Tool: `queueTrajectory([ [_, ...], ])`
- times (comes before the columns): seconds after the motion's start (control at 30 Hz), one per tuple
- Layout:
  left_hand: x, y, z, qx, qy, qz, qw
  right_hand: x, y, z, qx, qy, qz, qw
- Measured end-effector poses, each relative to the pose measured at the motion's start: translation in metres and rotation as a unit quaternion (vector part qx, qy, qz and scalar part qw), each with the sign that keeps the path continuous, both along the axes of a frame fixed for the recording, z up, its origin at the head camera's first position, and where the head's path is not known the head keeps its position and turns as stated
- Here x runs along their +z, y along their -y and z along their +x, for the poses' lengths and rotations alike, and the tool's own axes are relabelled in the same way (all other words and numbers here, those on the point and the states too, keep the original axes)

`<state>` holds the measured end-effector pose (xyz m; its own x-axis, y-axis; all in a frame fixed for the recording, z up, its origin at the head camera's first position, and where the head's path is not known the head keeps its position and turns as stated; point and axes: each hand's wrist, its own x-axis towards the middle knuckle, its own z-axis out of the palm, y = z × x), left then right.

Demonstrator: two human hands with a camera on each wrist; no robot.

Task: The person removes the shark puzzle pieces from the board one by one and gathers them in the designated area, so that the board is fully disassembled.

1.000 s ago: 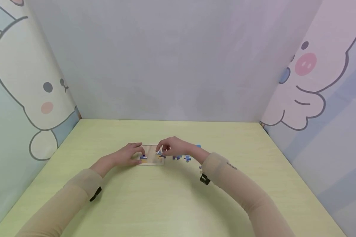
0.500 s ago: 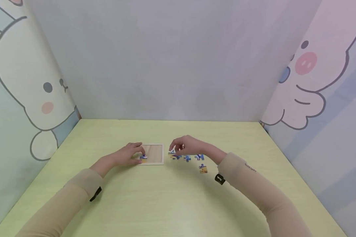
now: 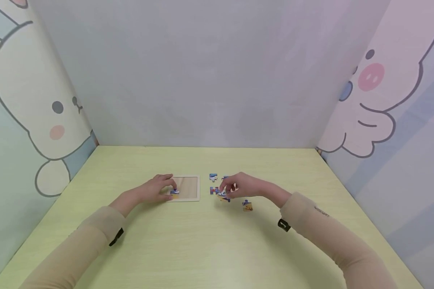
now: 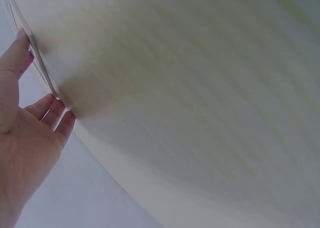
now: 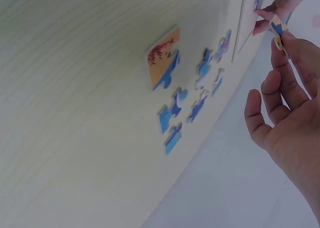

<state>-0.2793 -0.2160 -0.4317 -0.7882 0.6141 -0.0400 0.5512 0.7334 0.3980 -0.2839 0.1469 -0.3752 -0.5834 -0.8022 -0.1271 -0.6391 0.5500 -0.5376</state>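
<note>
My left hand [image 3: 152, 188] holds the left side of a shallow wooden puzzle tray [image 3: 198, 188], its thumb by the near corner and other fingers along the edge. Inside the tray, beside those fingers, sits a blue and yellow jigsaw piece [image 3: 175, 192]. My right hand [image 3: 247, 185] pinches another jigsaw piece [image 5: 278, 27] between thumb and index finger, over the loose pieces to the right of the tray. The remaining fingers of that hand are bent and hold nothing. In the left wrist view the tray appears only edge-on.
Several loose jigsaw pieces lie on the pale table [image 3: 202, 241] around the right hand, among them an orange corner piece [image 5: 163, 57], a white and blue piece [image 3: 213, 177] and a red and blue one [image 3: 214, 190]. A grey wall [image 3: 209, 80] rises behind.
My right hand has moved right, from over the tray to over the loose pieces, carrying the pinched jigsaw piece along. The left hand and tray have stayed put.
</note>
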Motion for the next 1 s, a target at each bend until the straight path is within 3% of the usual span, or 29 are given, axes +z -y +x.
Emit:
queueTrajectory([
  [0.5,0.004,-0.001,0.001,0.0,0.006,0.003,1.0,-0.032,-0.017,-0.003,-0.005,0.02,0.033,0.9992],
  [1.0,0.003,-0.001,0.0,0.002,0.011,0.001,0.9999,-0.049,-0.017,-0.008,-0.014,0.012,0.043,0.9989],
])
